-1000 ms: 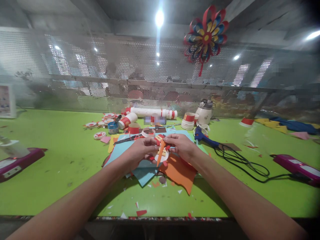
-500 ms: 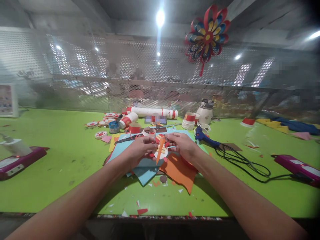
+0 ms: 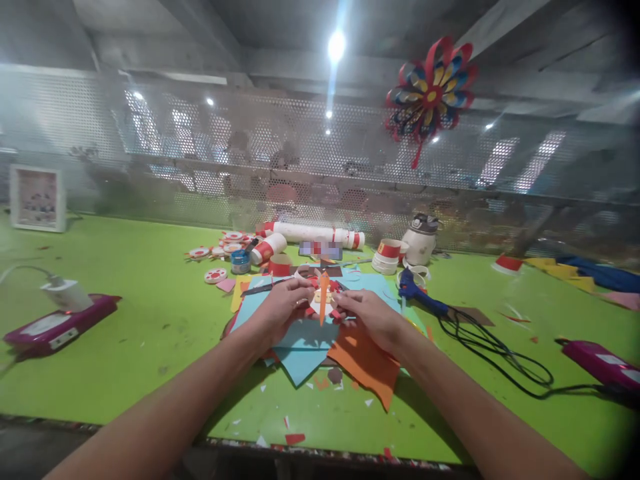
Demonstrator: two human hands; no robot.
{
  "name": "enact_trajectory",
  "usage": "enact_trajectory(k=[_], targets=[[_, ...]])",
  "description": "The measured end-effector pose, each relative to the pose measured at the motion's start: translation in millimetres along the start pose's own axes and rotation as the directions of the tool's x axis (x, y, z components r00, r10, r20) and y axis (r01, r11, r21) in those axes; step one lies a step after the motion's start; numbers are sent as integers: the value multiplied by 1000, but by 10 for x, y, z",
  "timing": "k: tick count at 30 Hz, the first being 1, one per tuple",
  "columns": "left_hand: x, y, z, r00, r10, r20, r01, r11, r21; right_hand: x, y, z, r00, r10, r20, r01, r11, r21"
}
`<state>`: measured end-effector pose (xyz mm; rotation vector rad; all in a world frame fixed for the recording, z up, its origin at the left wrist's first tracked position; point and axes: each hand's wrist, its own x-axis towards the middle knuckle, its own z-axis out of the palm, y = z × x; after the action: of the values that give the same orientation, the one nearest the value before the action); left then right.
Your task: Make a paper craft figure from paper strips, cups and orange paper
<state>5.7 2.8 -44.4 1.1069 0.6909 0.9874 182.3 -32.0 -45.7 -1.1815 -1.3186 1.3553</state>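
Observation:
My left hand [image 3: 287, 303] and my right hand [image 3: 369, 313] grip a small round white paper craft [image 3: 316, 308] from opposite sides, fingers closed at its rim. Red tabs stick out around its edge. A pointed orange paper strip [image 3: 324, 297] stands upright across its front, over a yellowish patch. Beneath the hands lie light blue sheets [image 3: 305, 333] and a wavy-edged orange sheet [image 3: 370, 360]. Dark-handled scissors [image 3: 260, 288] rest left of the craft, partly covered. To the right is a blue glue gun [image 3: 420, 293] with a black cord.
Round red-and-white paper pieces [image 3: 216, 275], a blue jar [image 3: 241, 261] and a long white tube [image 3: 310, 233] sit at the back. Stacked paper rings [image 3: 387, 257] stand near a lidded jug [image 3: 420, 240]. Purple power strips [image 3: 65, 325] lie at both sides. Scraps litter the front edge.
The view has shifted, so the scene sits lower and further right. My right hand has moved down from the craft's top to its right edge; the orange strip now stands straighter.

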Motion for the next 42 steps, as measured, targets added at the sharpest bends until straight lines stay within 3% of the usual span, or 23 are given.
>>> enact_trajectory(k=[11,23,36,42], targets=[[-15,55,-33,998,-64,26,65,997,-41,5,-24,-43,994,-31,105,5,970,243],[17,59,-107,975,-177,136,187,980,-63,24,-14,-66,995,-25,92,-1,961,275],[63,70,-129,986,-137,94,149,979,-142,111,-10,-216,994,30,-105,-8,978,210],[62,83,-121,990,-129,64,138,978,-159,136,17,-277,990,27,-140,-1,983,185]])
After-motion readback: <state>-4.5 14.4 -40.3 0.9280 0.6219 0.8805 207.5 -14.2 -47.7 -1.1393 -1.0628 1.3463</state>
